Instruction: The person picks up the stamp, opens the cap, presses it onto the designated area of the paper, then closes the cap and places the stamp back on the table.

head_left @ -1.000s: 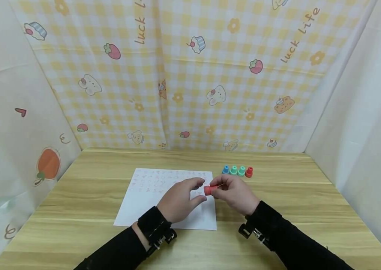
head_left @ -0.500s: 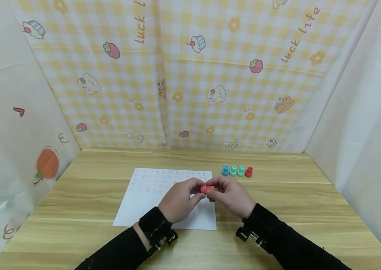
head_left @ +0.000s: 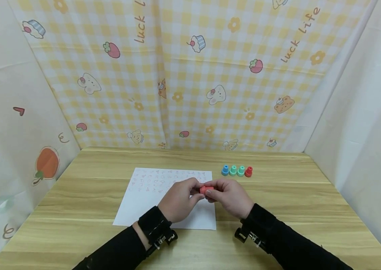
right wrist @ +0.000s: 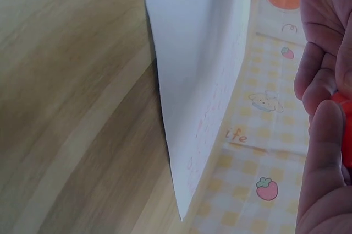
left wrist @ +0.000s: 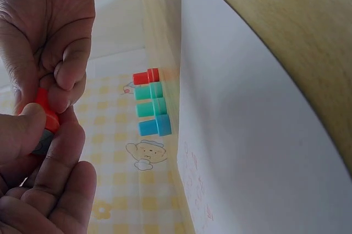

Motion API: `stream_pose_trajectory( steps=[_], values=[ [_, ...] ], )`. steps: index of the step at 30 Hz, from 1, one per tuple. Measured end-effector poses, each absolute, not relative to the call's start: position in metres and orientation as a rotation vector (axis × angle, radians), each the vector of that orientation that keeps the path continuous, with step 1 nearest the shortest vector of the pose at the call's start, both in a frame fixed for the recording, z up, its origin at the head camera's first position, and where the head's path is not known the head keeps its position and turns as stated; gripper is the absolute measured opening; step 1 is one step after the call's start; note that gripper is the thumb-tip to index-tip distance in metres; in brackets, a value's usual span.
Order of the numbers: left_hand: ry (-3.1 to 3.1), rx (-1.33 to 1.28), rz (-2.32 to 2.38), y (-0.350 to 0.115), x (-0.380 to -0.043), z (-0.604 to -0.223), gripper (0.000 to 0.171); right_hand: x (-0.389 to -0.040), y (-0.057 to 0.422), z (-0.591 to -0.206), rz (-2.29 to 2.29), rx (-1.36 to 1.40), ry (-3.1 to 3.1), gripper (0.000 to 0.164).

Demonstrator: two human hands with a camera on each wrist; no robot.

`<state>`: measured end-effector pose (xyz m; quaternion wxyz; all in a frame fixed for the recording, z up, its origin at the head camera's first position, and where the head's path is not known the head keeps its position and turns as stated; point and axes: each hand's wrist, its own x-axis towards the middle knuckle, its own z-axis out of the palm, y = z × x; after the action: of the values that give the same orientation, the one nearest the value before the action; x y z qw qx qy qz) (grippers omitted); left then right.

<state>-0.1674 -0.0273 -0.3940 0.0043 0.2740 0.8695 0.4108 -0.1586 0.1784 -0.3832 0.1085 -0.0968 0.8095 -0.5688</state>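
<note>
Between my two hands is a small red stamp (head_left: 206,190), lying on its side in the air above the right edge of a white sheet of paper (head_left: 163,213). My left hand (head_left: 178,201) pinches its left end between thumb and fingers. From the other side my right hand (head_left: 233,196) grips the right end with thumb and forefinger. A dark grey band (left wrist: 43,143) shows on the stamp in the left wrist view; fingers hide much of the rest. Rows of small faint red marks cover the upper part of the paper.
Behind the right hand stand a blue stamp (head_left: 225,170), two green stamps, the nearer-left one (head_left: 233,171) beside the blue, and a red stamp (head_left: 249,172), in a row. They stand on a wooden table (head_left: 278,187). A yellow checked cloth (head_left: 190,112) hangs at the back.
The right hand has moved left with the red stamp, bringing it to the left hand. The left fingers have closed on the stamp's left end. The row of stamps has not moved.
</note>
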Motion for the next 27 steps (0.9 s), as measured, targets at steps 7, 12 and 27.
stream_pose_trajectory(
  steps=[7, 12, 27],
  values=[
    [2.732, 0.865, 1.311, -0.0278, -0.1657, -0.3927, 0.012, -0.1563, 0.1758, -0.3806, -1.679, -0.254, 2.391, 0.023],
    [2.733, 0.859, 1.312, -0.0277, -0.1661, -0.3931, 0.014, -0.1563, 0.1753, -0.3809, -1.696, -0.246, 2.383, 0.023],
    [2.73, 0.872, 1.323, -0.0296, -0.1665, -0.3937, 0.015, -0.1583, 0.1751, -0.3824, -1.721, -0.262, 2.323, 0.023]
  ],
)
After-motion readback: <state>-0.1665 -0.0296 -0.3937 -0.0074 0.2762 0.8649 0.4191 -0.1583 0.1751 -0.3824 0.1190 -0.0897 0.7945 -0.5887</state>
